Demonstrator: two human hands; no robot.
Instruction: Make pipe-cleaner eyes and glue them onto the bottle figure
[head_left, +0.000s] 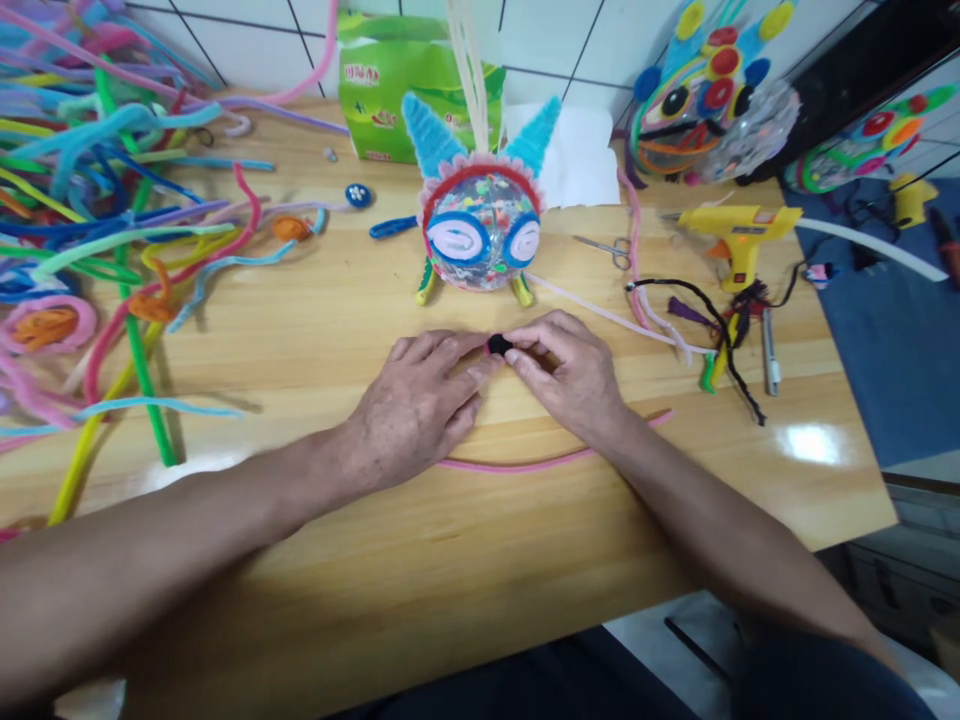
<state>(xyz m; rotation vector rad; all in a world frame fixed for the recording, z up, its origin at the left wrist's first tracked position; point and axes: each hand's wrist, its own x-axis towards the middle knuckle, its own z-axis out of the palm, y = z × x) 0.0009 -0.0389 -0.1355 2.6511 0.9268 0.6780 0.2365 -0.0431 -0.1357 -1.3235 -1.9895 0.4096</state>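
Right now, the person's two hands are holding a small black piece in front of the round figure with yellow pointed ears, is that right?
Not quite: the pointed ears are blue, not yellow, as the head view shows. The left hand and right hand do hold the small black piece in front of the round figure.

Pipe cleaners [124,270] left on table [360,570], figure [484,255] before packet [409,90], scissors [621,253] right of figure, glue gun [742,232] farther right
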